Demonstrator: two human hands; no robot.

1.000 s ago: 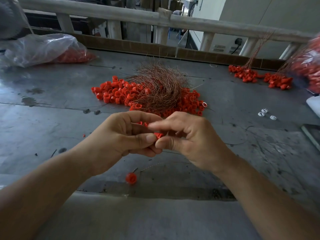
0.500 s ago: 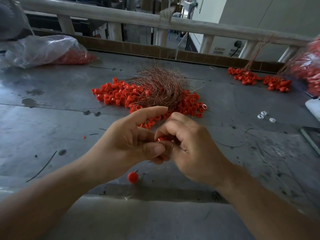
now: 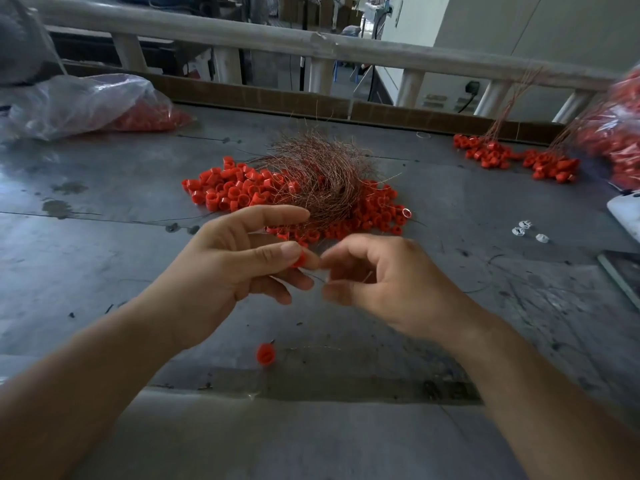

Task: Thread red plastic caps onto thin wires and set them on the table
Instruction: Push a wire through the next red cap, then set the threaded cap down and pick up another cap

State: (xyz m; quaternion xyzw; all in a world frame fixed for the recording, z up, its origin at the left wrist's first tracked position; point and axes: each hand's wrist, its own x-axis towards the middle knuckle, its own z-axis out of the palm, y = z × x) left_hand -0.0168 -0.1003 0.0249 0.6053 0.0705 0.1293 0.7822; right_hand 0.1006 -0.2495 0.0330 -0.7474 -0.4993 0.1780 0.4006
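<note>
The left hand [image 3: 221, 271] pinches one red cap [image 3: 300, 260] between thumb and finger, above the grey surface [image 3: 104, 271]. The right hand [image 3: 388, 285] holds a thin wire [image 3: 313, 274] between its fingertips, just beside the cap. Behind them lies a pile of caps [image 3: 235, 192] under a wire bundle [image 3: 325, 181]. One cap on a wire [image 3: 266, 354] lies near the front edge.

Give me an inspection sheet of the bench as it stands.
Surface: grey metal table, stained.
Job's things: loose red caps under a copper wire tangle; threaded bunches far right; one cap on wire near edge.
Clutter: plastic bag of caps; white clips.
Hands: left hand pinches a red cap; right hand pinches a thin wire.
Cables: black plug lead at wall.
Surroundings: wooden railing.
</note>
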